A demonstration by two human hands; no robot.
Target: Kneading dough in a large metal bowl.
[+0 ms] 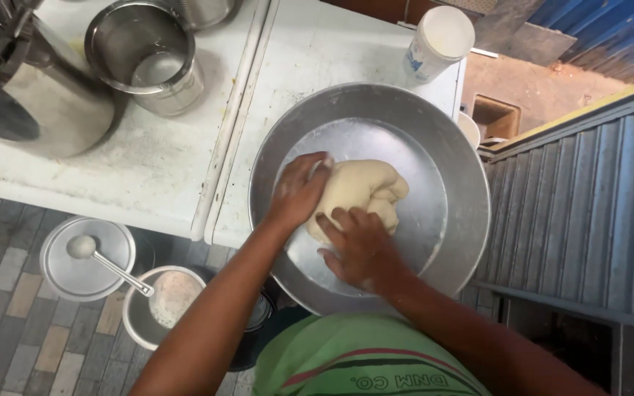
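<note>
Dough (361, 192) sits in the pan (449, 139) on the bench (148, 161), already one smooth lump (no loose flour), left hand (299, 191) and right hand (361, 246) pressing it, fingers spread flat.
</note>
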